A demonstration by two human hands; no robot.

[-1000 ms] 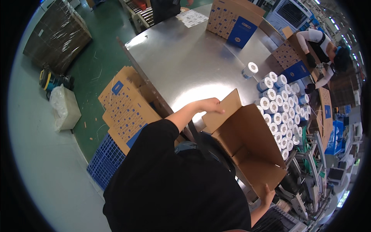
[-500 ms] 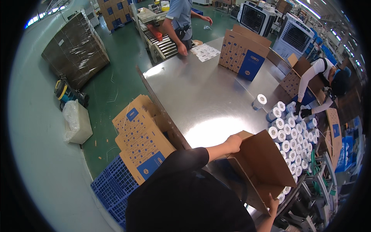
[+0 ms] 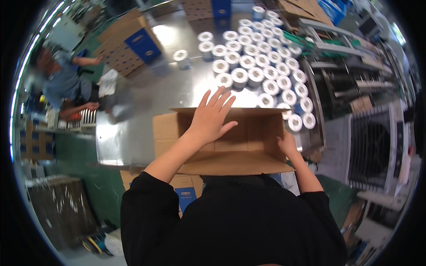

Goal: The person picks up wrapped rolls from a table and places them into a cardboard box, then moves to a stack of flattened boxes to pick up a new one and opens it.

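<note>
An open brown cardboard box (image 3: 248,133) lies on the steel table (image 3: 133,128) right in front of me, flaps spread. My left hand (image 3: 211,117) is open, fingers spread, over the box's far left edge. My right hand (image 3: 287,144) rests on the box's right inner side by the flap; whether it grips the flap I cannot tell. Beyond the box stand several white and blue rolls (image 3: 262,66), packed close together on the table.
A closed brown and blue carton (image 3: 131,42) sits at the table's far left, another (image 3: 208,8) at the far edge. A person in a blue shirt (image 3: 62,84) works at the left. Machinery (image 3: 355,88) lines the right. Flat cartons (image 3: 184,190) lean below the table's near edge.
The view has swung so that the box is now square in front of me. My left hand has lifted from the flap edge and spread open over the box.
</note>
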